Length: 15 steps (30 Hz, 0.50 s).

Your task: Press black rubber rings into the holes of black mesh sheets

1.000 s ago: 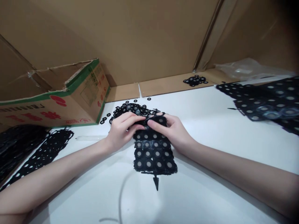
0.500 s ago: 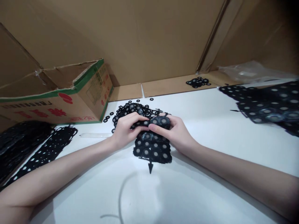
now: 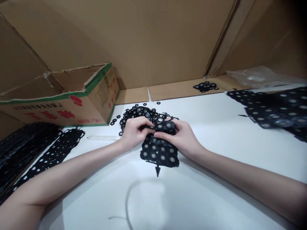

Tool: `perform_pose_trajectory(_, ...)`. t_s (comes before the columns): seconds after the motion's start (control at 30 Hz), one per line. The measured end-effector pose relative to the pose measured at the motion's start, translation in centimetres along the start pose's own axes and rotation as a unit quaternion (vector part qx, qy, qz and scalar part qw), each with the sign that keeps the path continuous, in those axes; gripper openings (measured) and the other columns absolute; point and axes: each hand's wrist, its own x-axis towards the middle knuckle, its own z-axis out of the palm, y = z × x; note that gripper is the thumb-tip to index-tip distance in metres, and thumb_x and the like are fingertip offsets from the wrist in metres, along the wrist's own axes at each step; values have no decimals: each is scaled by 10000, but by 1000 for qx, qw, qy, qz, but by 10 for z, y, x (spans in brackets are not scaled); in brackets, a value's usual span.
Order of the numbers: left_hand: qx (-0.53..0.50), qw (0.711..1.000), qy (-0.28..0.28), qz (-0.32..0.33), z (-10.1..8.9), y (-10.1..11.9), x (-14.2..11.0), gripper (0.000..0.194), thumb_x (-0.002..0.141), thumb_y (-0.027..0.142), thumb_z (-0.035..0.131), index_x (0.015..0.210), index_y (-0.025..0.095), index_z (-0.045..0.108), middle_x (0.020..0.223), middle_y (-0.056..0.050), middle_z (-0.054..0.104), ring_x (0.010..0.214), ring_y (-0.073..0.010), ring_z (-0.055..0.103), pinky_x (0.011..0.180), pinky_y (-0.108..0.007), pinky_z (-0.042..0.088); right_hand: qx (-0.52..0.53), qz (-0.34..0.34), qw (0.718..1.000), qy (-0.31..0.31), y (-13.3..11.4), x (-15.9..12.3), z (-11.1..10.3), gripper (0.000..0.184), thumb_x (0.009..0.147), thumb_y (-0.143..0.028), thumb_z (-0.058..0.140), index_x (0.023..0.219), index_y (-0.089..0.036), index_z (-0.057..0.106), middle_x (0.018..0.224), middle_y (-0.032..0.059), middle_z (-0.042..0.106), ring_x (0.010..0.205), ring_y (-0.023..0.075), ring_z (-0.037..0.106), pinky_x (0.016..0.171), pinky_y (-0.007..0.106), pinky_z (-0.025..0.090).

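Note:
A black, rubbery sheet of moulded rings (image 3: pixel 158 152) lies in front of me, its far part folded up and a pointed tab at its near end. My right hand (image 3: pixel 185 135) is closed around the right side of that fold, thumb on the near face. At the fold's left edge, my left hand (image 3: pixel 134 132) pinches thumb and fingers together on a ring of the sheet; the fingertips partly hide it. Just behind the hands sits a heap of loose black rings (image 3: pixel 136 111), partly covered by my left hand.
An open cardboard box (image 3: pixel 96 102) stands at the back left. Stacked black sheets (image 3: pixel 24 150) and a perforated black strip (image 3: pixel 55 150) lie left. More ring sheets (image 3: pixel 271 108) are at right, near a clear plastic bag (image 3: pixel 259 76). A small ring pile (image 3: pixel 205 86) lies at the back.
The whole view has shifted slightly, so everything sits a little further right. My left fingers have curled in closer on the sheet's edge; my right hand keeps its hold.

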Motion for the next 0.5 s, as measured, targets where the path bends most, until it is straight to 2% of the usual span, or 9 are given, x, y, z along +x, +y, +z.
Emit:
perform_pose_trajectory(0.1, -18, 999, -16, 32, -2, 1, 2, 48, 801, 152, 645, 786, 150, 690, 767, -38, 655, 721, -148, 607, 677, -266, 472, 40, 21, 999, -5, -1, 2, -1, 272, 600, -362, 779, 760, -177, 661, 792, 29, 689, 769, 206, 617, 725, 336, 475)
perform_pose_trajectory(0.23, -8, 997, -15, 73, -6, 1, 3, 144, 832, 248, 640, 915, 154, 710, 912, -82, 610, 876, -197, 574, 802, -351, 472, 54, 75, 996, -17, -2, 3, -3, 286, 568, -389, 781, 695, -168, 652, 688, 19, 672, 667, 195, 605, 626, 318, 473)
perform_pose_trajectory(0.37, -11, 998, -7, 61, -8, 2, 4, 252, 838, 261, 638, 1062, 150, 660, 919, -74, 607, 877, -192, 559, 802, -344, 458, 42, 99, 994, -24, -1, 4, -2, 258, 598, -381, 749, 701, -163, 658, 727, 44, 702, 714, 224, 636, 641, 330, 488)
perform_pose_trajectory(0.5, -19, 999, 2, 38, -7, 5, 4, 160, 843, 239, 637, 988, 171, 642, 885, -48, 640, 841, -175, 568, 776, -313, 450, 30, 68, 997, -37, 1, 4, 0, 246, 646, -368, 717, 775, -163, 672, 829, 69, 730, 798, 247, 665, 709, 347, 511)
